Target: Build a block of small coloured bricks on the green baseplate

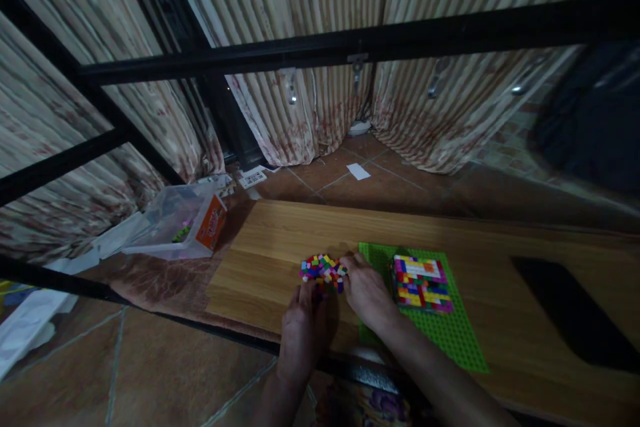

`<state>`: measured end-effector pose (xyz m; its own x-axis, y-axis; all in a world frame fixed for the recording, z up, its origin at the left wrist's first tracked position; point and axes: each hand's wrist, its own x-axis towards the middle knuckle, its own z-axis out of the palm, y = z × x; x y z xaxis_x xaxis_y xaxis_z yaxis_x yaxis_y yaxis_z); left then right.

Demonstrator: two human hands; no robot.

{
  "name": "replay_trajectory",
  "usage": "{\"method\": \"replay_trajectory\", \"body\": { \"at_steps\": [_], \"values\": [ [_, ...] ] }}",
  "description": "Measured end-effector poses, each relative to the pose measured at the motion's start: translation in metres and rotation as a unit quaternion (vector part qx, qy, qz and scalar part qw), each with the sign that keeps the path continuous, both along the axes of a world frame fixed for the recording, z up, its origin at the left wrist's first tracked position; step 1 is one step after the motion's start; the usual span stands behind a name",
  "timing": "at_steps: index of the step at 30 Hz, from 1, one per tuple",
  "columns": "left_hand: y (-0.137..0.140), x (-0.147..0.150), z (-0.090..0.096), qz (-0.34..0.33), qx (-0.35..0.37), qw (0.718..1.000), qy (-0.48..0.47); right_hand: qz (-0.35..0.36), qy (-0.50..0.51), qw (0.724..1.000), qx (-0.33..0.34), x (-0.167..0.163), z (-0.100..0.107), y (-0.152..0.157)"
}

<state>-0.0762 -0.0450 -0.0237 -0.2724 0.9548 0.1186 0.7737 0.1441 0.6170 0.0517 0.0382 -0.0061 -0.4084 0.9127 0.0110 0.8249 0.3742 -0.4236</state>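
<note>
Many loose toy bricks (320, 267) lie heaped on the counter (273, 230), unjoined; your left hand (299, 325) and right hand (365, 287) are at their edge, whether either grip pinches one I cannot tell. Rightward, a multicoloured brick build (423, 285) already sits joined on the green baseplate (450, 340).

Bare forearms (425, 357), dark purple-patterned clothing (373, 405)

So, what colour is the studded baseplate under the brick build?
The baseplate is bright green, seen best in the head view.
</note>
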Motion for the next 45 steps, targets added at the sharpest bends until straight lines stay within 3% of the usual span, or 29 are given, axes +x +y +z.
{"method": "replay_trajectory", "body": {
  "at_steps": [11,22,32,35,40,42,45],
  "values": [
    [0.001,-0.008,-0.015,0.0,0.055,0.998,0.015,-0.031,0.019,0.999,-0.022,-0.004,0.011,0.002],
    [0.013,-0.013,-0.016,-0.039,0.035,0.997,0.047,-0.049,0.064,0.997,-0.021,-0.002,0.015,0.004],
    [0.012,0.004,0.005,-0.016,0.006,0.997,0.078,-0.05,0.073,0.996,-0.023,0.001,0.016,0.007],
    [0.011,0.002,0.006,-0.01,0.022,0.999,0.023,-0.051,0.072,0.996,-0.023,0.001,0.016,0.007],
    [0.008,-0.002,0.005,0.032,0.014,0.987,-0.157,-0.047,0.069,0.996,-0.02,0.0,0.013,0.006],
    [0.007,-0.003,0.003,0.078,0.009,0.962,-0.26,-0.045,0.068,0.997,-0.016,-0.001,0.012,0.005],
    [0.008,-0.003,0.0,0.148,-0.004,0.899,-0.413,-0.053,0.095,0.994,-0.013,-0.001,0.016,0.002]
  ]
}}
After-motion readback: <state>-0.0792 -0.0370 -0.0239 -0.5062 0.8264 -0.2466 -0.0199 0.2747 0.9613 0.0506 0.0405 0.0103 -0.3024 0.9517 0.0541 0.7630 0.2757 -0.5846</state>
